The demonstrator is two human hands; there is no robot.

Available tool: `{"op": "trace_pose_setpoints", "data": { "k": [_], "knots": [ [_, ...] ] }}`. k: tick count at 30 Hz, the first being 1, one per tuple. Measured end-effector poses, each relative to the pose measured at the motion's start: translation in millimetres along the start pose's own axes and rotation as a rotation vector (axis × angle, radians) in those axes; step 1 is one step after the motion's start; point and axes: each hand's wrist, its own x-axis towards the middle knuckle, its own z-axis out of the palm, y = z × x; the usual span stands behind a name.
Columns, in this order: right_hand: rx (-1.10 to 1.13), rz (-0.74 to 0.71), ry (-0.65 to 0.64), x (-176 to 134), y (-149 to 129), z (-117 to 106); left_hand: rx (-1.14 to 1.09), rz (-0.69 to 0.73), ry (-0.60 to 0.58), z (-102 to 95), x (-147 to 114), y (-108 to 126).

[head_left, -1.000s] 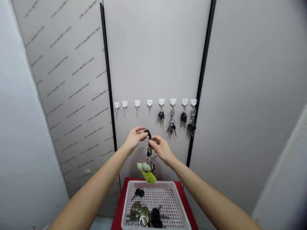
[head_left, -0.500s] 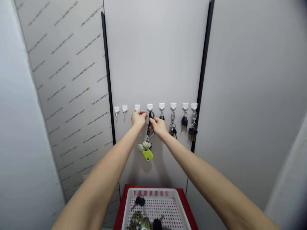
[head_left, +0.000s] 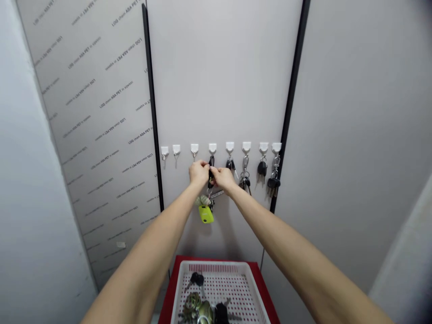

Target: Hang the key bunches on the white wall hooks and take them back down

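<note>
A bunch of keys on a black strap is at a white hook on the wall panel; the strap's top reaches just under the hook, and whether it is looped over I cannot tell. From its lower end dangle a lime-green tag, a pale green checked charm and a metal piece. My left hand pinches the strap from the left, fingertips closed. On the other side my right hand grips it between thumb and fingers.
Sets of keys hang from hooks to the right, including black-headed keys and a bunch on a clip. Bare hooks are on the left. Below, a white plastic basket with several keys stands on a red surface.
My left hand has moved right and slightly down to take the strap beside my right hand. The lime-green tag has turned and swung a little left.
</note>
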Motion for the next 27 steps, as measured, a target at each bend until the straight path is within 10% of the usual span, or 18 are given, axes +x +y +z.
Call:
{"op": "trace_pose_setpoints", "data": {
  "k": [7,15,21,27],
  "knots": [
    [-0.186,-0.187,0.054,-78.7,70.2,-8.8,-0.125,-0.103,-0.327,-14.6,-100.7,-93.1],
    [-0.361,-0.1,-0.794,-204.3,163.6,-1.9,0.254,0.003,-0.935,-37.5,-218.8,-156.6],
    [-0.5,-0.073,-0.713,-211.3,171.3,3.1,0.497,0.198,-1.062,-35.5,-228.2,-150.8],
    [-0.142,0.207,-0.412,-201.8,178.0,2.7,0.482,0.16,-0.973,-32.9,-229.5,-153.3]
  ]
}}
